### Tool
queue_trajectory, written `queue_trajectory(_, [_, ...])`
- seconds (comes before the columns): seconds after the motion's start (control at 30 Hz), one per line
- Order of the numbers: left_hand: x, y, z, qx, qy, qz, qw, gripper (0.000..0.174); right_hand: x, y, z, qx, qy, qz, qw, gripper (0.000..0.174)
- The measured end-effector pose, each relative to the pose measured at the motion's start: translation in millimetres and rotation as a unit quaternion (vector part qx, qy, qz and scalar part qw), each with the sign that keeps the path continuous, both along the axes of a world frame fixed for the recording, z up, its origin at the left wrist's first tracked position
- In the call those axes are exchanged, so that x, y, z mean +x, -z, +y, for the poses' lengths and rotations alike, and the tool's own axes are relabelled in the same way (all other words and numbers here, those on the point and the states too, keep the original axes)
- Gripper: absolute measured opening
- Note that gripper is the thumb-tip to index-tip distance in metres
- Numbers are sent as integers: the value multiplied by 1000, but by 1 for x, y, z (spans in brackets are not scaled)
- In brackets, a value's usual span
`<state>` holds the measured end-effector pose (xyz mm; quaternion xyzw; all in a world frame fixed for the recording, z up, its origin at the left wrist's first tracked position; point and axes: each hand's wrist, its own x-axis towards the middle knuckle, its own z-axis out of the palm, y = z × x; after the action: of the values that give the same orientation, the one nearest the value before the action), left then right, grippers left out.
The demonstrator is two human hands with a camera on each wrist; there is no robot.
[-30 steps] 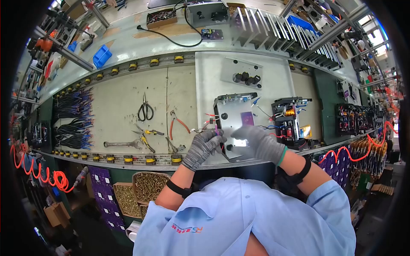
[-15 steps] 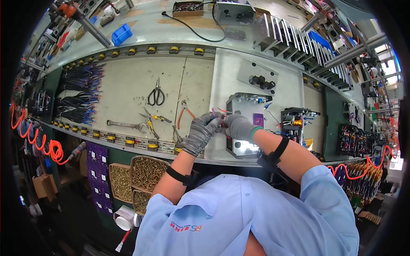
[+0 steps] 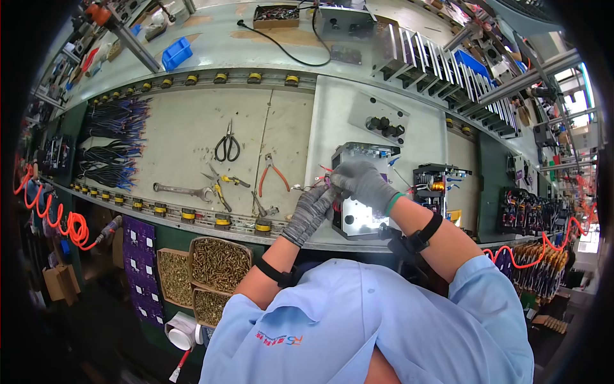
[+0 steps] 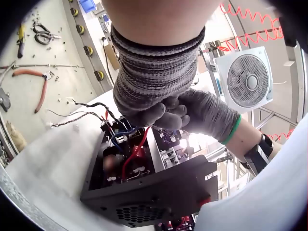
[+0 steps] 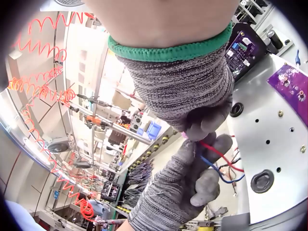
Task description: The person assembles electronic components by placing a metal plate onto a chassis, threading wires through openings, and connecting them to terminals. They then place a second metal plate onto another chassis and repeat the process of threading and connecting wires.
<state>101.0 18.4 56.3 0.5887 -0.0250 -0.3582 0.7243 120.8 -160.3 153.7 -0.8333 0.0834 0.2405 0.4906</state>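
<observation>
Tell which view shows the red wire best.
The right wrist view: the red wire is large and clear there. The left wrist view shows red wire inside the case; the head view, small red pieces.

- Gloves (image 5: 173, 86): grey knit cloth, matt, ribbed.
- Case top (image 3: 364, 221): bare metal, smooth, glare spot.
- Case side (image 4: 149, 192): black, matt, perforated.
- Purple board (image 5: 288, 86): glossy.
- Shirt (image 3: 364, 313): light-blue cloth, matt, creased.
- Wrench (image 3: 182, 189), left: metal, dull.
- Bin (image 3: 176, 54), far left: blue plastic, smooth.
- Screws (image 3: 220, 262), near left: brass-toned metal, shiny.
- Counter (image 3: 192, 121), left: pale, matt, scuffed.
</observation>
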Motion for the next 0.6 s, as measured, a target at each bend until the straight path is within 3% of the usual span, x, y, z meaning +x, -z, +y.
queue_trajectory(0.07, [-5, 2, 0, 4, 0, -35, 999, 39, -4, -7, -4, 26, 43, 43, 998, 25])
queue_trajectory(0.13, [-6, -21, 3, 60, 82, -110, 989, 36, -11, -12, -10, 37, -2, 39, 999, 24])
queue_trajectory(0.23, [-20, -15, 12, 46, 135, -196, 970, 33, -34, -12, -20, 82, -27, 107, 990, 20])
queue_trajectory(0.27, [-19, -16, 21, 97, 206, -212, 950, 30, -45, -10, -21, 130, -29, 121, 984, 21])
queue_trajectory(0.3, [-24, -13, 26, 99, 206, -212, 950, 30, -53, -20, -17, 112, -33, 135, 984, 21])
queue_trajectory(0.37, [-39, 3, 38, 100, 173, -439, 876, 29, -68, -8, -15, 72, -89, 94, 989, 23])
queue_trajectory(0.4, [-39, 5, 44, 97, 137, -618, 768, 29, -69, -8, -12, 52, -95, 122, 987, 23])
queue_trajectory(0.43, [-43, 6, 47, 99, 136, -616, 770, 29, -70, -1, -11, 53, -97, 124, 986, 23])
queue_trajectory(0.47, [-46, 6, 51, 137, 166, -428, 878, 30, -70, 11, -10, 23, -110, 3, 994, 23])
queue_trajectory(0.5, [-46, -1, 53, 167, 186, -220, 943, 30, -69, 18, -9, -7, -121, -119, 985, 23])
queue_trajectory(0.57, [-53, 2, 55, 131, 138, -172, 967, 32, -43, 1, 5, -57, -149, -81, 984, 23])
queue_trajectory(0.6, [-56, 9, 54, 127, 134, -180, 966, 32, -32, 2, 12, -146, -221, -122, 957, 24])
